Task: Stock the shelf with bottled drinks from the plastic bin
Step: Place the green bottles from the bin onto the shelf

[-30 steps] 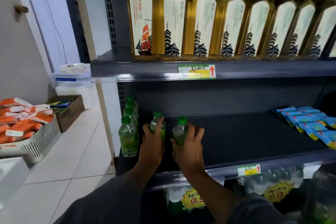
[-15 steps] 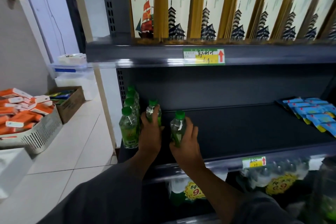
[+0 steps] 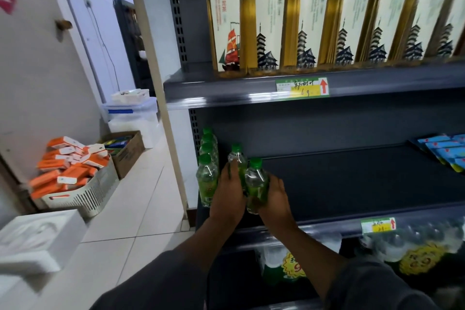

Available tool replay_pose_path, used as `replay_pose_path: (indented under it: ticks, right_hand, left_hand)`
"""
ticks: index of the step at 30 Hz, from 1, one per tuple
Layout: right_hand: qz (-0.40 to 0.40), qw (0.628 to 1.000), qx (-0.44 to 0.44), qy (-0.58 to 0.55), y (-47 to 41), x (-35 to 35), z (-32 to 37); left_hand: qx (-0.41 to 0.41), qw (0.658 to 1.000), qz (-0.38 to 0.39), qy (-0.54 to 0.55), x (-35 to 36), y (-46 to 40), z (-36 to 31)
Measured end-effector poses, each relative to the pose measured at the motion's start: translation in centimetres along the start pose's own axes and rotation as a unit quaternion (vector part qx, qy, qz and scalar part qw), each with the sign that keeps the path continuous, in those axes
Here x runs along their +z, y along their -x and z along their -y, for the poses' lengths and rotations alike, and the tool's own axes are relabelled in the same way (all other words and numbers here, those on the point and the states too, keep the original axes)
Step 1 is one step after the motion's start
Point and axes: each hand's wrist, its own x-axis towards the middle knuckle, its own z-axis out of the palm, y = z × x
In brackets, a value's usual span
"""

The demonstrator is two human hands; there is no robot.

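Observation:
Two small clear bottles with green caps stand at the left of the dark middle shelf [image 3: 352, 184]. My left hand [image 3: 227, 194] is wrapped around the rear bottle [image 3: 237, 158]. My right hand [image 3: 275, 199] grips the front bottle [image 3: 256, 181] from its right side. The two bottles touch each other. Just left of them a row of several like bottles [image 3: 207, 173] runs back along the shelf's left wall. The plastic bin is not in view.
Tall amber tea bottles [image 3: 314, 25] fill the shelf above. Blue packets [image 3: 445, 151] lie at the middle shelf's right end. Bottles in plastic wrap [image 3: 415, 241] sit below. On the floor at left are a white basket of orange boxes [image 3: 75, 178] and a cardboard box [image 3: 125, 151].
Both hands have drawn together, and the two held bottles now touch. The camera has tilted up and swung slightly, so more of the upper shelf shows.

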Motion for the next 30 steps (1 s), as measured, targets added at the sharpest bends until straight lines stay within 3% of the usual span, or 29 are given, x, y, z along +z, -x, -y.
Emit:
replay_pose_path:
  ticks: [5,8,14,30]
  right_hand:
    - [0.023,0.998,0.020,-0.052,-0.5,1.7,1.0]
    - [0.041,0.997,0.030,-0.052,-1.0,2.1,0.8]
    - [0.054,0.996,0.050,-0.045,-2.0,2.7,0.7]
    - [0.055,0.997,0.048,-0.038,-9.0,7.4,1.0]
  left_hand:
    - [0.058,0.990,-0.004,-0.131,-2.7,-1.1,-0.9]
    - [0.102,0.979,-0.047,-0.171,-5.4,-1.7,-0.8]
    - [0.105,0.971,-0.091,-0.197,-8.4,-1.5,3.4]
    - [0.115,0.975,-0.018,-0.187,-7.0,-4.9,6.9]
